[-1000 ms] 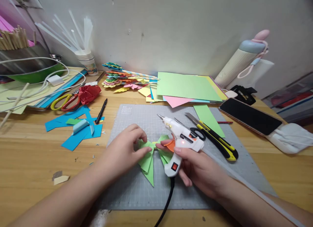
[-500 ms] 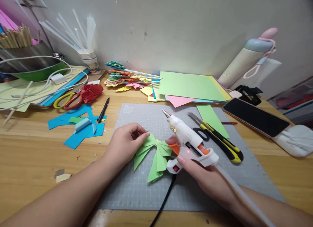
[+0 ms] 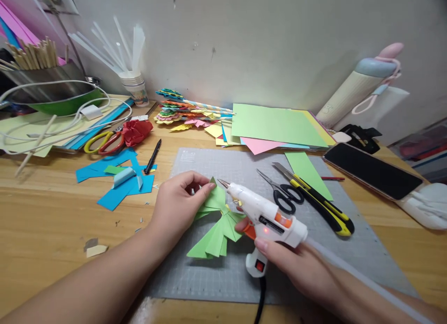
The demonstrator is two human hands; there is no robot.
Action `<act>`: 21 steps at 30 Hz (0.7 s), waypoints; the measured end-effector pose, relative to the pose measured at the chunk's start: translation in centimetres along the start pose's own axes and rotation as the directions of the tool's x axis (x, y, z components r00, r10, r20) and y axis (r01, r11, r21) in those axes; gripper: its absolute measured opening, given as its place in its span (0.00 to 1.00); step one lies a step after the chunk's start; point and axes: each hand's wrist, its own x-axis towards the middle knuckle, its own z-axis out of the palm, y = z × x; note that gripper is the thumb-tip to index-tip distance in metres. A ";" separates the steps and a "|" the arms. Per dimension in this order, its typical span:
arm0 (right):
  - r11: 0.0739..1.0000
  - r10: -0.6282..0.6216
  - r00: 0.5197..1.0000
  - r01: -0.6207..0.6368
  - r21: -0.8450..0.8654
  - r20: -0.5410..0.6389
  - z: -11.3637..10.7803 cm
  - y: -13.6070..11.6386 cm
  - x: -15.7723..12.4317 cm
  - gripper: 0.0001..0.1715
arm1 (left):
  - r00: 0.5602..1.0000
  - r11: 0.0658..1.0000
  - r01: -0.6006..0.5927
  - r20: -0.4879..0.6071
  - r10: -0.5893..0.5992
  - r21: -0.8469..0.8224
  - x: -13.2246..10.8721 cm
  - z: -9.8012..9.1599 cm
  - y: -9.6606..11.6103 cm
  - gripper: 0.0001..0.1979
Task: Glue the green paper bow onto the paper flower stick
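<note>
Pinched in my left hand [image 3: 183,200] is a green folded-paper bow [image 3: 218,240], its pleated parts fanning out from a small yellowish centre. It hangs over the grey cutting mat [image 3: 174,277]. My right hand [image 3: 282,256] grips a white hot glue gun [image 3: 265,212], with fingers by its orange trigger and a red light glowing on its side. The gun's metal nozzle points left, close to the upper edge of the green paper near my left fingertips. Whether it touches the paper I cannot tell.
Black scissors [image 3: 284,198], a yellow-black utility knife [image 3: 317,205] and a green paper strip [image 3: 309,175] lie right on the mat. A phone [image 3: 373,170] rests beyond. Blue paper scraps [image 3: 115,179] and a black pen [image 3: 152,156] are left; stacked green paper [image 3: 275,124] sits behind.
The glue gun has tilted and moved down, its nozzle now close to the paper by my left fingers. The paper bow has turned in my left hand. More of the black scissors shows.
</note>
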 end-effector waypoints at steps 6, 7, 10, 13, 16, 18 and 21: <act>0.999 0.031 1.000 -0.031 0.041 0.003 0.3 0.0 0.1 0.20 | 0.999 0.999 -0.052 -0.014 0.052 -0.002 -0.3 0.0 0.4 0.07; 0.999 0.028 1.000 -0.028 0.042 0.000 0.3 0.1 0.0 0.20 | 0.998 0.998 -0.059 -0.014 0.059 0.000 -0.3 0.0 0.4 0.07; 0.998 0.023 1.000 -0.022 0.060 -0.011 0.4 0.4 0.1 0.16 | 0.998 0.998 -0.069 -0.012 0.069 -0.001 -0.3 0.0 0.5 0.06; 0.995 0.030 0.999 -0.029 0.095 -0.016 0.6 0.5 0.2 0.15 | 0.997 0.997 -0.075 -0.007 0.075 -0.007 -0.3 0.0 0.6 0.05; 0.992 0.037 0.999 -0.035 0.124 -0.013 0.7 0.5 0.2 0.17 | 0.997 0.997 -0.075 0.002 0.075 -0.010 -0.4 0.0 0.6 0.05; 0.991 0.036 0.999 -0.035 0.129 -0.007 0.6 0.4 0.1 0.18 | 0.997 0.997 -0.072 0.006 0.072 -0.012 -0.4 0.0 0.6 0.05; 0.993 0.042 0.999 -0.043 0.110 0.012 0.6 0.2 0.0 0.19 | 0.997 0.997 -0.070 0.011 0.070 -0.014 -0.4 0.0 0.4 0.06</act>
